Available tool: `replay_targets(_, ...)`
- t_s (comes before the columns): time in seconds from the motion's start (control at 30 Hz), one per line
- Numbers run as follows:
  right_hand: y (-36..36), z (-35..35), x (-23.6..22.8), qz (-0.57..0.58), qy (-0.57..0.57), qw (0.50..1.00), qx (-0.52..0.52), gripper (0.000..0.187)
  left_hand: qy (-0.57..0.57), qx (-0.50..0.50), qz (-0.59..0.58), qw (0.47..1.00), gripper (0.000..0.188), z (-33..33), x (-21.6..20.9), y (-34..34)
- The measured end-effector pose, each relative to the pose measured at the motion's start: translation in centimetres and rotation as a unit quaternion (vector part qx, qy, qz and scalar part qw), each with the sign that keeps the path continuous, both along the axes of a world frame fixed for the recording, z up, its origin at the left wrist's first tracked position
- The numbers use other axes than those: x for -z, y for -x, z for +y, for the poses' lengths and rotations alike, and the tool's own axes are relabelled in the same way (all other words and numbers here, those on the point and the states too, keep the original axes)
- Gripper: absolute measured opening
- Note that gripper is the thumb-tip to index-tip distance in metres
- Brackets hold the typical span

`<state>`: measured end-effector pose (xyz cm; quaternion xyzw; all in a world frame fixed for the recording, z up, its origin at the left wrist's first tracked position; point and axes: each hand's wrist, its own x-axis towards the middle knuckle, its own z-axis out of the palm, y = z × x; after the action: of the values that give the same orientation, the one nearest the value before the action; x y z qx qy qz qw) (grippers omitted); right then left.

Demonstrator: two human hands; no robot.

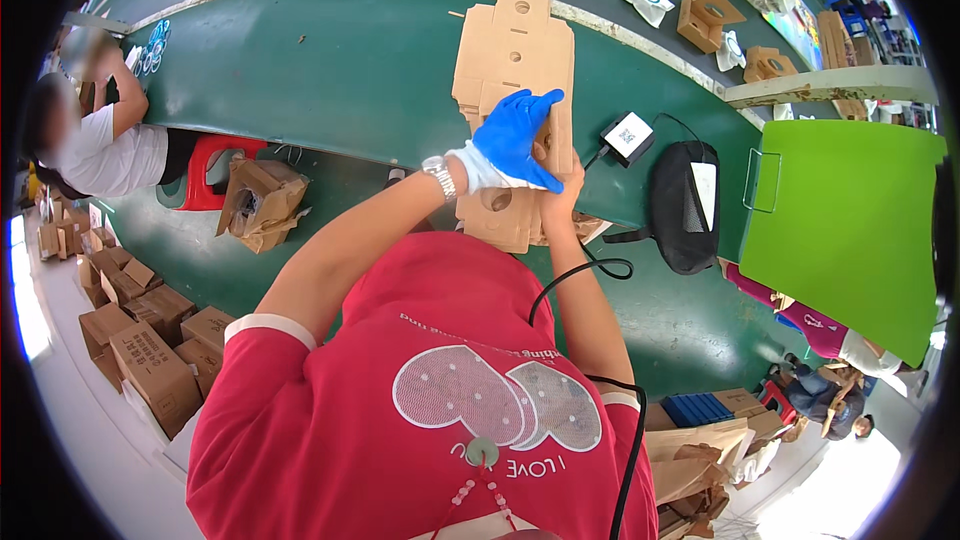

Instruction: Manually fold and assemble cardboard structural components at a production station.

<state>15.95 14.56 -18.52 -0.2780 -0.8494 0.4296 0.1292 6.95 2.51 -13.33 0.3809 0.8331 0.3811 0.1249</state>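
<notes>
Flat brown cardboard box blanks point(510, 40), with round holes and fold lines, lie in a stack across the green table's near edge. My left hand point(510, 137), in a blue glove with a metal watch at the wrist, grips the right side of the top blank, thumb and forefinger spread wide apart. Beside it, my bare right hand point(563, 192) holds the same blank's right edge; its fingers are partly hidden behind the cardboard. A narrow side panel stands folded up there. The blank's lower flaps point(500, 215) overhang the table edge toward me.
Right of the blanks sit a small white-topped device point(628, 138) with a cable and a black bag point(685, 205). Beyond the table runs a conveyor point(590, 0) carrying white packets and small boxes. A co-worker point(100, 130) sits at far left. A green panel point(845, 230) stands at right.
</notes>
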Motion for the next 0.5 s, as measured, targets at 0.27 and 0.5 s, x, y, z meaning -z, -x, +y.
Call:
replay_targets(0.27, 1.5, 0.4, 0.6, 0.014, -0.173, 0.981, -0.086, 0.019, -0.21, -0.126, -0.044, 0.968, 0.091, -4.3, 3.5, -2.3)
replay_targets(0.5, 2.7, 1.0, 0.7, -0.099, -0.144, 0.977, -0.121, 0.023, -0.181, -0.103, -0.023, 0.978, 0.103, -3.7, 3.6, -1.6)
